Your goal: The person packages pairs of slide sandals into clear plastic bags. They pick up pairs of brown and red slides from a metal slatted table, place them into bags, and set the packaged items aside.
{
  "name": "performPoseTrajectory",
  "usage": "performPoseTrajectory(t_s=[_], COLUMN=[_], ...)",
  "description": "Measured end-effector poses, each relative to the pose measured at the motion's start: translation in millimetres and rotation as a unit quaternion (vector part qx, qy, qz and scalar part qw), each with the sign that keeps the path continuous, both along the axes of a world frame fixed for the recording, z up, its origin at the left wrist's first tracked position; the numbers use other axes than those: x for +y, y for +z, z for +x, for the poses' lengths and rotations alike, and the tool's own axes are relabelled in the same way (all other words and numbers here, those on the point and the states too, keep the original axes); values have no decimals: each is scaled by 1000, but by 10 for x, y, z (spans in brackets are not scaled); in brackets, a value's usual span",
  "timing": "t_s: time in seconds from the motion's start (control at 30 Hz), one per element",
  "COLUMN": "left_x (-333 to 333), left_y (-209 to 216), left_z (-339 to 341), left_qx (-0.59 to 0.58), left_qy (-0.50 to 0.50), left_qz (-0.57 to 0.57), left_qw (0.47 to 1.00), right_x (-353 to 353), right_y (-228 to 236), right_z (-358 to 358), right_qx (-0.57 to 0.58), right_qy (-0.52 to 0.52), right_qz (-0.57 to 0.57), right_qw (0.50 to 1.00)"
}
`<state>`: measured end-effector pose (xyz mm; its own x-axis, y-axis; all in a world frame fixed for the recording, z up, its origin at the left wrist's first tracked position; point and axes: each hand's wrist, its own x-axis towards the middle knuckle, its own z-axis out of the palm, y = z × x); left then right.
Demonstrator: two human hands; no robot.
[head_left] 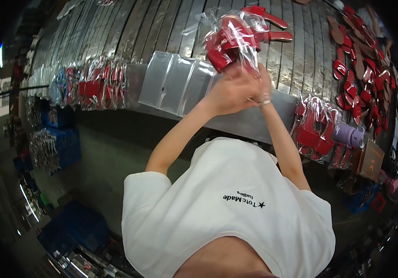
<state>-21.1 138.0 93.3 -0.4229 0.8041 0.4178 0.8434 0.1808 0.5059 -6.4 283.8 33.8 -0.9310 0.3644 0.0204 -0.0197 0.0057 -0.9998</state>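
Note:
Close together at the table's near edge, my left hand (233,94) and my right hand (264,82) meet at the near end of a clear plastic bag (250,56) with red sandals (229,44) in it. Both hands look closed on the bag, though motion smears the fingers and the left hand partly covers the right. A ring-like bracelet sits on my right wrist. Just beyond the bag lie loose red sandals (277,35) with tan insoles. Flat clear plastic bags (169,83) are laid out by my left hand, at the table edge.
Bagged red sandals (101,85) stand in a row at the left. More bagged red sandals (317,129) are at the right edge, beside a purple cup (349,135) and a cardboard box (370,160). A heap of unbagged sandals (358,74) covers the slatted table's (296,65) far right.

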Motion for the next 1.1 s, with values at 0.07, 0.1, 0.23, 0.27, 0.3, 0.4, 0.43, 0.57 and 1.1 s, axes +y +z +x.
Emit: performPoseTrajectory(t_s=[0.07, 0.1, 0.23, 0.27, 0.3, 0.4, 0.43, 0.57, 1.1], left_x=[104, 169, 243, 135, 92, 299, 276, 112, -174], left_y=[-43, -120, -589, -635, -671, -703, -962, -1408, -1487], left_z=[104, 140, 269, 308, 334, 389, 457, 810, 842], left_qx=[-106, -218, -533, -505, -477, -792, -795, -831, -711], left_qy=[194, 228, -11, -13, -14, -39, 12, 99, 329], left_qz=[117, 111, -100, -56, -10, 306, 276, 267, 143], left_qw=[968, 942, 840, 861, 879, 528, 540, 478, 605], right_x=[214, 215, 289, 284, 273, 327, 337, 552, 5], right_y=[203, 243, 386, 376, 363, -110, -376, -1121, -665], right_z=[32, -2, -61, 16, 92, 257, 337, 991, 1076], right_qx=[-80, 4, 12, -7, -26, -111, -177, -229, -10], right_qy=[-42, -95, -168, -179, -188, -110, -111, -86, 362], right_qz=[119, 77, -16, -9, -2, -80, 22, 279, 436], right_qw=[989, 992, 986, 984, 982, 985, 978, 928, 824])
